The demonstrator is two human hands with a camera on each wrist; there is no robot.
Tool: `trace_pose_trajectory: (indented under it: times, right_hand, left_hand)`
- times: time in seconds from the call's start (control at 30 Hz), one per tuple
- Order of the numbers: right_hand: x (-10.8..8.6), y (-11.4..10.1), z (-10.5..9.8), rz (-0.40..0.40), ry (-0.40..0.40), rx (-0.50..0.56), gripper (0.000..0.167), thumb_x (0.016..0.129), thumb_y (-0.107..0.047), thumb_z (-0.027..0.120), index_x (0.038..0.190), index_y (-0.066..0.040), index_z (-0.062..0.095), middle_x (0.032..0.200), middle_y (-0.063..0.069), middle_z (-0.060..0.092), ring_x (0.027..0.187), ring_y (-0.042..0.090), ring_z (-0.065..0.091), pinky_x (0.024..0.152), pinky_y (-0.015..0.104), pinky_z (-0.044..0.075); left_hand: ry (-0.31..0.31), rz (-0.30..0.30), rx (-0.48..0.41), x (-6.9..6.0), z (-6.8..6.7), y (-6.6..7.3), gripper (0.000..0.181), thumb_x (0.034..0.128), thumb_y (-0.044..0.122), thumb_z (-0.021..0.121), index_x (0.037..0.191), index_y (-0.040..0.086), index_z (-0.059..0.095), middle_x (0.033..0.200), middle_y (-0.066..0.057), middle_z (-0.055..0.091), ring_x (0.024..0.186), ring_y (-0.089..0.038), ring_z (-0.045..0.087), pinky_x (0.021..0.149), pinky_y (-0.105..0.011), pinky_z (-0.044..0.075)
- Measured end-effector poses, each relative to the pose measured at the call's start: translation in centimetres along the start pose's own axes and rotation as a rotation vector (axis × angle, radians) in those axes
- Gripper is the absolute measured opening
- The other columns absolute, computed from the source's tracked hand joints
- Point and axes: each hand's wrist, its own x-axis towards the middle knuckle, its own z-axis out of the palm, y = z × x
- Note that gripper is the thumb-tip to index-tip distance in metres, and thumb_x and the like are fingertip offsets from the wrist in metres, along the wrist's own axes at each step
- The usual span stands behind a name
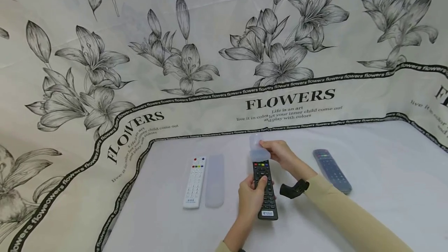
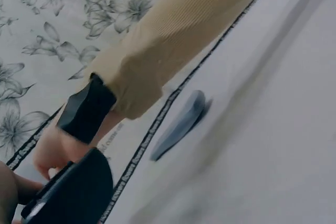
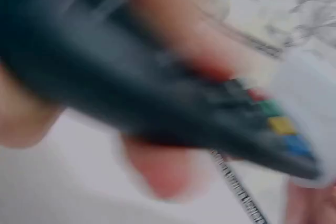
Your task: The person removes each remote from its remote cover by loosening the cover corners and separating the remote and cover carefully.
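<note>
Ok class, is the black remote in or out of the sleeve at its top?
The black remote is mostly out: its coloured buttons lie bare below the sleeve. Whether any part is inside, cannot tell.

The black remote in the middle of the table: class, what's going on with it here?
A person's left hand grips the black remote, buttons facing up. The right hand pinches a translucent sleeve at the remote's far end, near the coloured buttons; most of the remote is uncovered. A still moment can't settle whether the sleeve is going on or off. To the left lie a white remote and another sleeve, side by side; to the right lies a bluish-grey remote.
</note>
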Motion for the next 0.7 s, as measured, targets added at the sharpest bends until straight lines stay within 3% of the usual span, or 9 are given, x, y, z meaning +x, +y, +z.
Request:
trace_pose_trajectory:
  times: [0.13, 0.27, 0.4, 0.57, 0.7]
  right_hand:
    - [-0.5, -0.6, -0.8, 0.028, -0.219, 0.151, 0.033, 0.099, -0.020, 0.048, 0.124, 0.003, 0.048, 0.091, -0.007, 0.065, 0.088, 0.007, 0.058, 0.078, 0.019, 0.049]
    - [-0.4, -0.9, -0.9, 0.040, -0.286, 0.122, 0.039, 0.098, -0.023, 0.050, 0.130, -0.001, 0.045, 0.100, -0.008, 0.065, 0.096, 0.007, 0.060, 0.091, 0.026, 0.047]
    - [-0.2, -0.9, -0.5, -0.016, -0.174, 0.064, 0.039, 0.094, -0.018, 0.058, 0.129, -0.001, 0.053, 0.093, -0.012, 0.069, 0.092, 0.004, 0.064, 0.101, 0.036, 0.041]
    - [-0.1, -1.2, 0.0, -0.085, 0.009, 0.041, 0.037, 0.091, -0.018, 0.063, 0.124, -0.002, 0.060, 0.084, -0.015, 0.070, 0.090, 0.003, 0.062, 0.097, 0.033, 0.038]
    - [0.1, -1.5, 0.4, -0.086, 0.106, 0.077, 0.039, 0.090, -0.017, 0.063, 0.125, -0.001, 0.058, 0.079, -0.016, 0.069, 0.092, 0.007, 0.059, 0.094, 0.030, 0.038]
  left_hand:
    - [-0.068, 0.004, 0.034, 0.6, -0.8, 0.8, 0.033, 0.0939, 0.019, 0.058, 0.119, -0.002, 0.061, 0.090, -0.015, 0.074, 0.054, -0.016, 0.066, 0.055, -0.030, 0.057]
    - [-0.122, 0.002, 0.061, 1.3, -1.1, 0.9, 0.035, 0.0929, 0.024, 0.060, 0.117, -0.002, 0.063, 0.088, -0.014, 0.074, 0.052, -0.013, 0.065, 0.054, -0.029, 0.057]
    - [-0.112, 0.018, 0.089, 1.7, -1.0, 0.4, 0.037, 0.0934, 0.027, 0.061, 0.117, -0.002, 0.063, 0.087, -0.013, 0.074, 0.052, -0.013, 0.065, 0.053, -0.028, 0.056]
    - [-0.013, 0.053, 0.078, 1.8, 0.1, 0.4, 0.036, 0.0927, 0.027, 0.062, 0.115, 0.000, 0.065, 0.082, -0.011, 0.073, 0.051, -0.015, 0.065, 0.051, -0.027, 0.055]
    - [0.044, 0.057, 0.062, 1.5, 1.2, 0.4, 0.032, 0.0926, 0.028, 0.061, 0.108, 0.002, 0.068, 0.075, -0.009, 0.072, 0.051, -0.016, 0.066, 0.049, -0.024, 0.053]
